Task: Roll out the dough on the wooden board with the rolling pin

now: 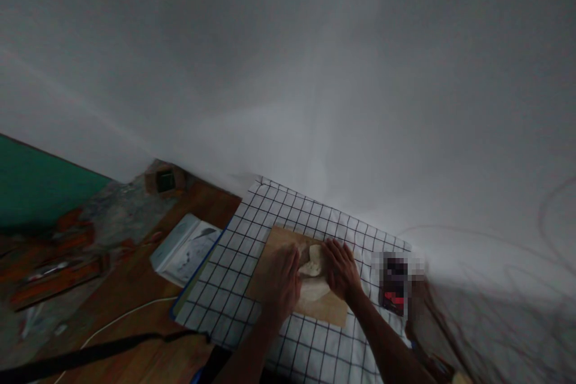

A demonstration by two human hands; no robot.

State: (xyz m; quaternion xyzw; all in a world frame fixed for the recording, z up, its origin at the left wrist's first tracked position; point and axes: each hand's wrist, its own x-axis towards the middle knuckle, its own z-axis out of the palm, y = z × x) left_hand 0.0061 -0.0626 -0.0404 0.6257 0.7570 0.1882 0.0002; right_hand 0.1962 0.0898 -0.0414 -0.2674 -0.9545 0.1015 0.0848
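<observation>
A thin cream-coloured piece (314, 261), perhaps paper or cloth, lies folded or curled on a flat brown sheet (265, 267). I cannot tell its material. My left hand (288, 282) rests at its left side with the fingers stretched forward and close together. On the other side, my right hand (342, 269) lies over its right edge, fingers out and slightly apart. Both hands seem to touch the piece. Under the brown sheet is a white cloth with a black grid (225, 279), covering a low table.
A dark box with red marks (393, 291), partly blurred out, lies at the cloth's right. Left of the table, a pale plastic pouch (186, 250) lies on wooden boards near a white cable (128, 312). Behind rises a grey-white wall (315, 102).
</observation>
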